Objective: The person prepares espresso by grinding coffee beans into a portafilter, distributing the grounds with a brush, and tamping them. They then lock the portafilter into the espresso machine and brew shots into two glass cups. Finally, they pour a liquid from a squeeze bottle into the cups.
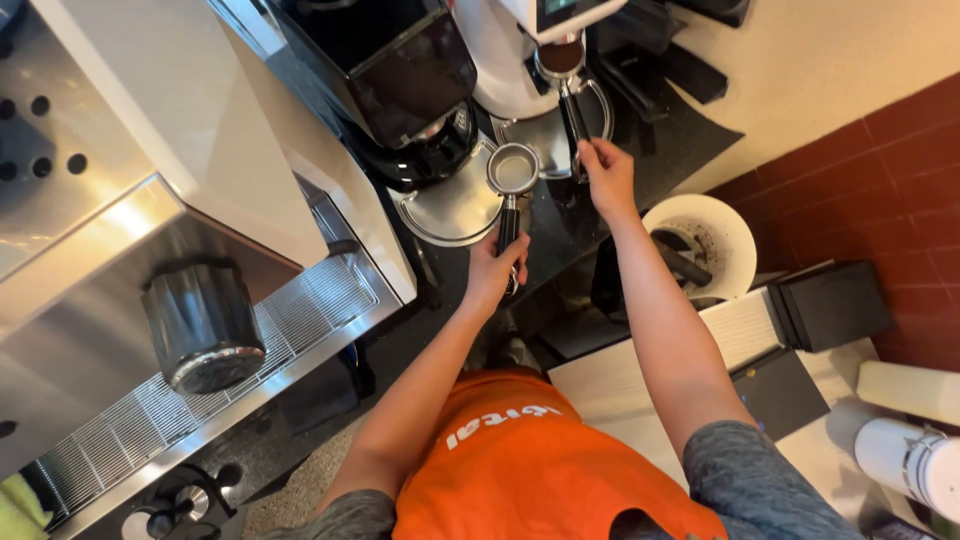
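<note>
The left hand (493, 268) is closed around the black handle of a coffee filter holder (512, 172), whose round metal basket sits out in front over the curved steel tray (455, 205) of a black grinder (395, 75); the fingers hide the lower end of the handle. The right hand (607, 175) reaches to a second filter holder (570, 95) lodged under the white grinder (520, 50), fingertips pinched on the end of its dark handle, though how firmly they clamp it is hard to make out. That grinder's top is cut off by the frame edge. At left stands the steel coffee machine (130, 150) with its brew head (203, 328) and grated drip tray (150, 410). At right a white knock bin (735, 235) holds dark grounds, partly hidden by the right forearm. An orange apron (520, 465) fills the bottom of the view.
</note>
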